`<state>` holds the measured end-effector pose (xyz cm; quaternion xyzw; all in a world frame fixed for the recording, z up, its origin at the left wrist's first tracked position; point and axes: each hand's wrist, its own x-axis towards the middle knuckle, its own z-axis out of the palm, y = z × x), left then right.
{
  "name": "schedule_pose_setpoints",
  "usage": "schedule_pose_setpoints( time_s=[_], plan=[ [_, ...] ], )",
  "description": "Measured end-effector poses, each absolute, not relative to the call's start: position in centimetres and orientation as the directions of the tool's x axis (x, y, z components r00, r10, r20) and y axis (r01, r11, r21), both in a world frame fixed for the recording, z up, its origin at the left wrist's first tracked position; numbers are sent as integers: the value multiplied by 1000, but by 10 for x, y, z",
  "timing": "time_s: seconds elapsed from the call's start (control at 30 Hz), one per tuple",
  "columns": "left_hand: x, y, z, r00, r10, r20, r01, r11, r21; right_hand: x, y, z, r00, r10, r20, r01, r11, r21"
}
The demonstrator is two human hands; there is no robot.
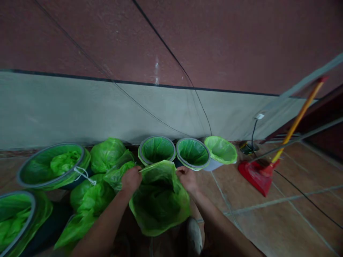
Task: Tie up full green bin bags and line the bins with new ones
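Note:
A green plastic bag [160, 221] gapes wide below me, its mouth facing up. My left hand [131, 178] pinches the bag's rim on the left, and my right hand [187, 180] grips it on the right. Whether a bin stands inside the bag cannot be seen. Just beyond it, against the wall, are two grey-rimmed bins lined with green bags, the left bin [142, 157] and the right bin [206, 160]. A paler bin [214, 166] with a light green liner stands beside them.
Filled green bags [107, 155] lie left of my left arm. Larger lined bins, the back one [24, 175] and the front one [33, 207], stand farther left. A red dustpan [254, 176] with a yellow handle rests on the tiles at right. A dark cable [305, 192] crosses the floor.

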<state>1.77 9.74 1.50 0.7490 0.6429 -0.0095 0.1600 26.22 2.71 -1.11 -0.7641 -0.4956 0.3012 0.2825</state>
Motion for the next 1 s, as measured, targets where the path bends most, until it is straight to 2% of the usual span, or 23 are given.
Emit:
schedule_pose_setpoints(
  time_s=[0.07,0.2,0.3,0.43,0.6,0.67,0.73,0.83,1.0],
  plan=[
    [11,101,22,110,973,-204,972,-62,227,257,18,-4,265,951,-162,630,-298,-717],
    [4,96,26,105,962,-250,985,-66,162,247,1,5,195,956,-219,789,-286,-544],
    [10,87,26,198,951,-237,972,-159,175,243,0,10,210,959,-193,819,-280,-501],
    [15,83,31,214,959,-184,969,-184,167,244,9,14,285,922,-263,872,-363,-328],
    [15,88,34,213,951,-223,959,-159,237,241,12,10,301,910,-285,844,-394,-365],
    [18,88,34,255,942,-217,939,-188,287,241,14,11,329,898,-293,845,-418,-334],
    [22,85,35,341,915,-214,904,-257,342,240,17,14,344,908,-241,867,-405,-290],
    [27,80,39,525,831,-181,801,-411,435,236,21,20,247,964,-103,913,-267,-309],
    [36,71,50,679,728,-96,662,-550,508,222,22,34,-94,994,50,926,105,-363]
  ],
)
